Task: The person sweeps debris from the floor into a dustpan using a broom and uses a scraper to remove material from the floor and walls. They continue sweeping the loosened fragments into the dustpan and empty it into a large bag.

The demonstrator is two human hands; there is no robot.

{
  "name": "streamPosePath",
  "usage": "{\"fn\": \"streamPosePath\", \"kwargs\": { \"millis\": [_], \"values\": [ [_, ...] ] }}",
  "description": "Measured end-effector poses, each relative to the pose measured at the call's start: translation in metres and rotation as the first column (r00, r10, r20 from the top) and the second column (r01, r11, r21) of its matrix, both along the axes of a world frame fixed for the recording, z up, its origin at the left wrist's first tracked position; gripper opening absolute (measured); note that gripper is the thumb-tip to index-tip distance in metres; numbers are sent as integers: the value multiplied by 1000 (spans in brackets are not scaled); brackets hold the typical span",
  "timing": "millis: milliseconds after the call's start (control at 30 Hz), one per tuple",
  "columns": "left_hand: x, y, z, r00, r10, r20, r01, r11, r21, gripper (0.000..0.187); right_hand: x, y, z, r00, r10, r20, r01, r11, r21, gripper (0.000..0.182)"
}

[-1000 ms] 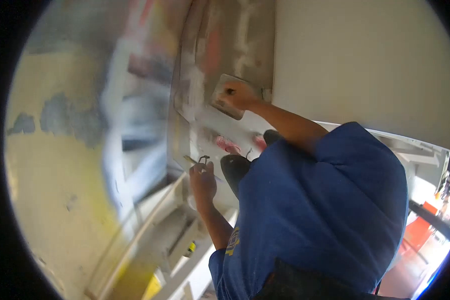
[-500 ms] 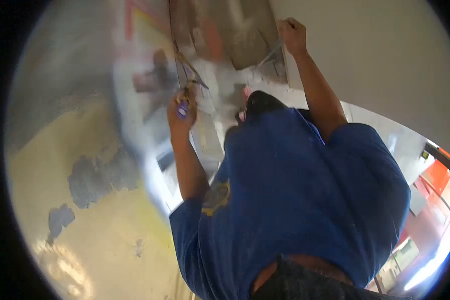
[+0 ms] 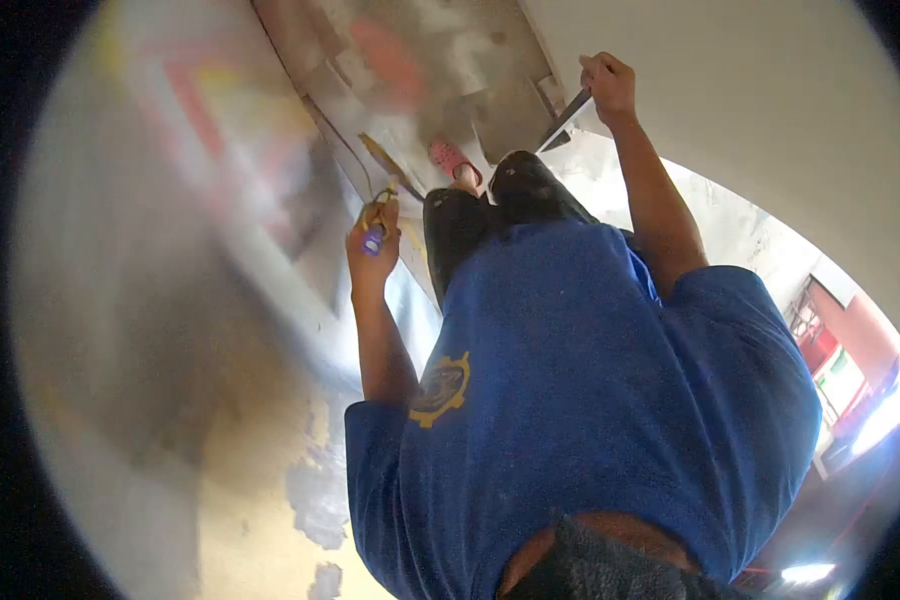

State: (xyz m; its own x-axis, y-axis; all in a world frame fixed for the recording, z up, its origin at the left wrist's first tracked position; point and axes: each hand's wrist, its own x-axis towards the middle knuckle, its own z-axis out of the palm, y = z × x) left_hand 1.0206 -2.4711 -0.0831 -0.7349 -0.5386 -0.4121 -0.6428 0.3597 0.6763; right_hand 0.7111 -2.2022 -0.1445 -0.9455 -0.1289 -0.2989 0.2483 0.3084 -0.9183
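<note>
My left hand (image 3: 368, 250) is closed around a small item with a purple part (image 3: 373, 238) and a yellowish end; its kind I cannot tell. A thin dark cord loops up from near those fingers. Just beyond, a long yellow-brown strip (image 3: 382, 160) slants toward my knee. My right hand (image 3: 612, 88), raised higher and to the right, is closed at the upper end of a dark, narrow, straight strip (image 3: 567, 118) that slants down and left toward my knee. It is close beside a large cream panel (image 3: 750, 90).
Below me are my dark-clad knees (image 3: 530, 185) and a pink clog (image 3: 450, 157) on a stained floor (image 3: 440, 50). A paint-smeared surface (image 3: 140, 300) with grey patches rises at left. Bright lights (image 3: 808, 573) and red structures lie at far right.
My view has turned, so the left surface and floor shift. Both hands appear slightly lower and farther right. The strip at my right hand shows darker and steeper, and the pink clog is now plainly visible.
</note>
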Motion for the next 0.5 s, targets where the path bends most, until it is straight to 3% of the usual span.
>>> {"fn": "streamPosePath", "kwargs": {
  "millis": [67, 100, 200, 300, 333, 400, 467, 500],
  "values": [
    [0, -2, 0, 993, 115, 22, -117, 971, 210, 24, -11, -15, 11, 998, -49, 41, 50, 998, -29, 22],
    [9, -12, 4, 999, 15, 47, -23, 984, 176, 27, -3, -22, 29, 995, -76, 63, 78, 996, -40, 21],
    [12, -34, 3, 992, 44, 116, -73, 963, 261, 27, -14, -44, 43, 991, -4, -135, 14, 997, 74, 18],
    [17, -53, -9, 992, 39, 123, -75, 949, 306, 28, -55, -37, -10, 998, -67, 17, 70, 959, -274, 13],
    [18, -46, -2, 993, 51, 105, -80, 951, 298, 28, -74, -29, -16, 960, 82, -268, -94, 995, -32, 13],
    [24, -41, -4, 994, 73, 78, -92, 954, 284, 28, -108, -29, -45, 624, 501, -600, -178, 838, 515, 13],
    [21, -39, -10, 990, 98, 101, -120, 960, 251, 28, -149, -51, -67, 948, 141, -286, -149, 989, -7, 11],
    [20, -36, -17, 987, 114, 110, -137, 963, 234, 28, -170, -64, -78, 999, 21, -27, -27, 968, -251, 12]
  ]
}}
